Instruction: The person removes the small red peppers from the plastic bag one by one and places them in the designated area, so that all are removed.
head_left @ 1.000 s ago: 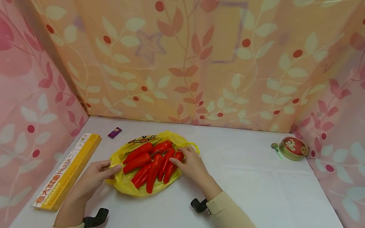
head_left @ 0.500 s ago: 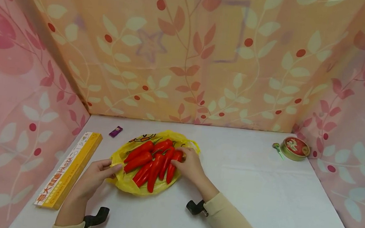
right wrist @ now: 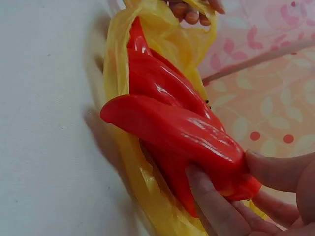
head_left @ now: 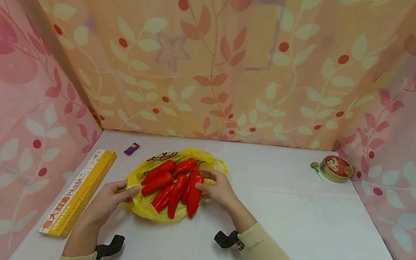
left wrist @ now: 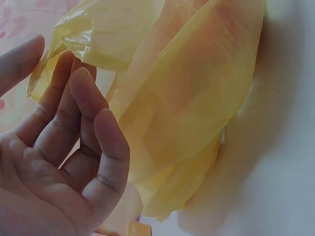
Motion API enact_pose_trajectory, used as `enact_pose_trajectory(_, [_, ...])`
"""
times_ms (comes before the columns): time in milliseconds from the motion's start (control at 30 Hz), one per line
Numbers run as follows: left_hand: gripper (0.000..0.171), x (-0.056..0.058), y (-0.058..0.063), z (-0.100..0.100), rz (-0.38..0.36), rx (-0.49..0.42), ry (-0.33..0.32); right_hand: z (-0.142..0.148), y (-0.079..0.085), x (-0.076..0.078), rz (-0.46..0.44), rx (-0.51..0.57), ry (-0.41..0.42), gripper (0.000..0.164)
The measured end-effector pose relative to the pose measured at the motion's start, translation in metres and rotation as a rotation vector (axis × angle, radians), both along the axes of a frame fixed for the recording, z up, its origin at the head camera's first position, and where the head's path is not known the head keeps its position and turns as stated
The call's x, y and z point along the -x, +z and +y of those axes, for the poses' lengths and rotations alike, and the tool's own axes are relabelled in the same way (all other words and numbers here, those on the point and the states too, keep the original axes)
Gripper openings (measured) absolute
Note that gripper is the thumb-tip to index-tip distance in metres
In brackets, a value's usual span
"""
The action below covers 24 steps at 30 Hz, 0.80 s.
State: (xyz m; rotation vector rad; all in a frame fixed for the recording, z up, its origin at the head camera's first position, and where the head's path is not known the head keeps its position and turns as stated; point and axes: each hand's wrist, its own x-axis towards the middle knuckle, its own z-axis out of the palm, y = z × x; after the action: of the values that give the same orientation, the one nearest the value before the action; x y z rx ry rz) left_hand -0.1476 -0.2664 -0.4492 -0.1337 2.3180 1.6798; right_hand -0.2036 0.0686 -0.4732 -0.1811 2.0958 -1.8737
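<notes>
Several red chili peppers (head_left: 177,193) lie on an opened yellow plastic bag (head_left: 191,153) at the left middle of the table. The left hand (head_left: 108,200) pinches the bag's left edge between thumb and fingers; in the left wrist view the fingertips meet the thin yellow film. At the right side of the pile, the right hand (head_left: 219,189) grips one red chili pepper (head_left: 195,195) near its stem end. In the right wrist view this pepper (right wrist: 172,128) lies across the others, its tip beyond the bag's rim, thumb (right wrist: 275,169) on one side and fingers on the other.
A yellow and white pasta box (head_left: 78,193) lies left of the left hand. A small purple packet (head_left: 131,149) is behind it. At the far right stand a round red and gold tin (head_left: 336,169) and a small green-handled item (head_left: 316,171). Patterned cloth walls surround the white table (head_left: 296,220).
The right hand has drawn the rightmost pepper slightly toward the front and over its neighbour. The left hand keeps its place on the bag's edge.
</notes>
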Motion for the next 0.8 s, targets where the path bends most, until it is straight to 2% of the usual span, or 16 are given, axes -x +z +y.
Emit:
enact_pose_trajectory(200, [0.045,0.001,0.000,-0.001,0.010,-0.008,-0.005,0.007,-0.001,-0.005,-0.011,-0.043,0.050,0.050])
enact_pose_trajectory(400, [0.047,0.000,-0.002,-0.001,0.017,-0.011,-0.013,0.022,0.001,-0.014,-0.056,0.008,0.143,0.049])
enact_pose_trajectory(500, [0.048,0.000,-0.001,-0.001,0.021,-0.011,-0.010,0.034,0.003,-0.018,-0.048,0.010,0.173,0.049])
enact_pose_trajectory(800, [0.050,0.000,0.000,0.000,-0.003,0.014,0.027,0.076,0.012,-0.026,-0.026,-0.073,0.121,0.049])
